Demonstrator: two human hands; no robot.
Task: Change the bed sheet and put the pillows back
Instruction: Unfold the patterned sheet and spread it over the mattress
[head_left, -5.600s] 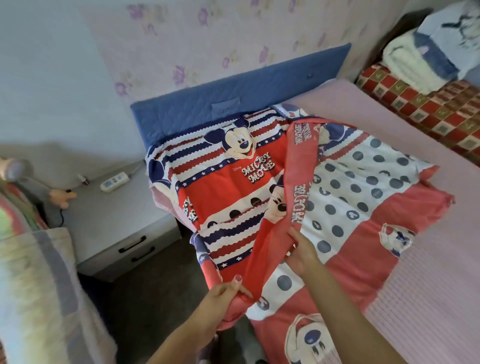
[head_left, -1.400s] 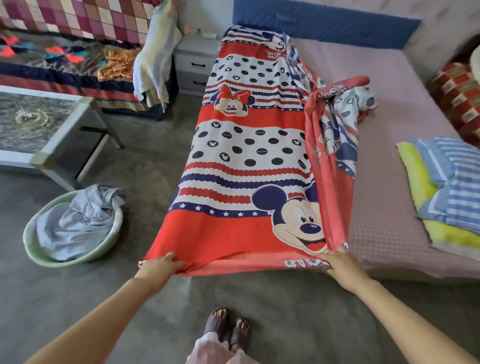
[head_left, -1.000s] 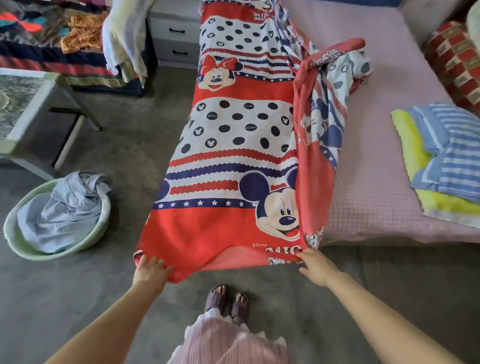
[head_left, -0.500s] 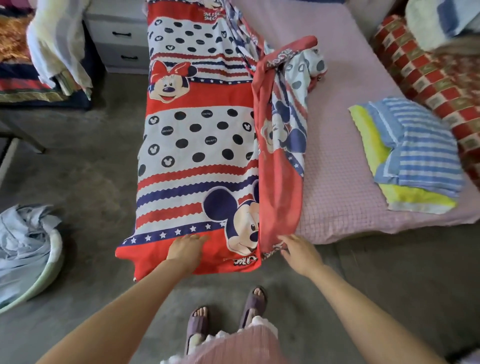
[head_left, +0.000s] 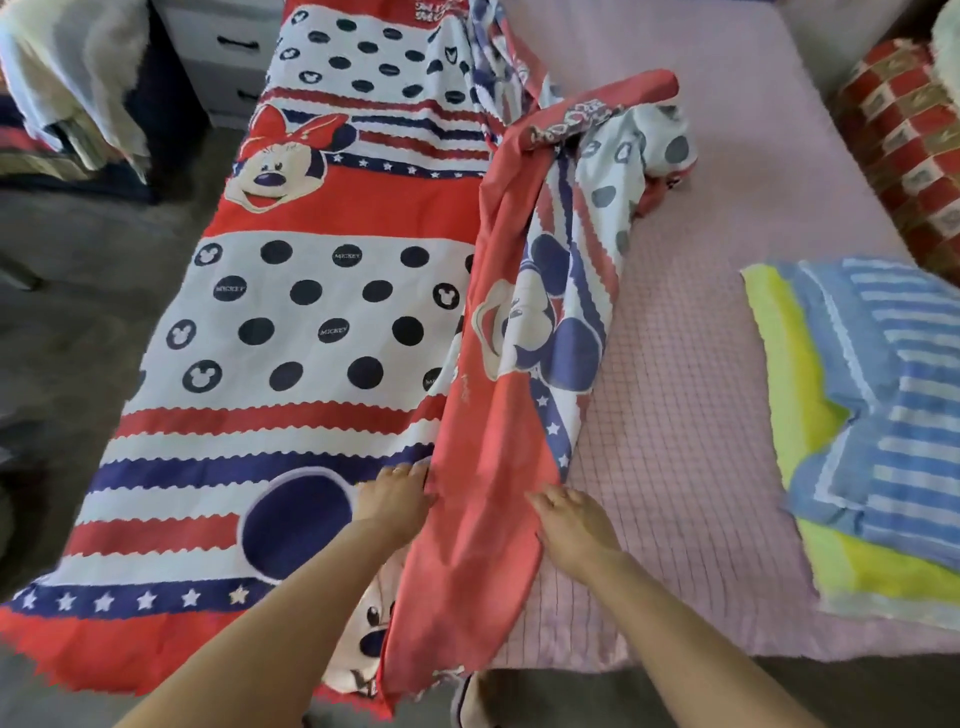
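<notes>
A red, white and blue cartoon-mouse bed sheet (head_left: 311, 312) lies along the left side of the pink checked mattress (head_left: 691, 405). Its left part is spread flat and hangs over the bed's edges. The right part is a bunched, folded-over strip (head_left: 498, 467) running down the middle. My left hand (head_left: 397, 493) grips the strip's left edge near the foot of the bed. My right hand (head_left: 571, 519) lies flat on the strip's right edge, fingers spread. A folded blue-striped and yellow blanket (head_left: 872, 431) lies on the mattress at the right.
A red checked cushion (head_left: 909, 135) sits at the far right by the head of the bed. A white bedside drawer unit (head_left: 228, 52) and draped cloths (head_left: 78, 78) stand at the upper left. Grey carpet floor (head_left: 72, 291) runs along the bed's left side.
I have stepped closer to the foot of the bed. Both hands left the sheet's bottom hem and moved up onto the bunched strip. The basin of laundry has left the view.
</notes>
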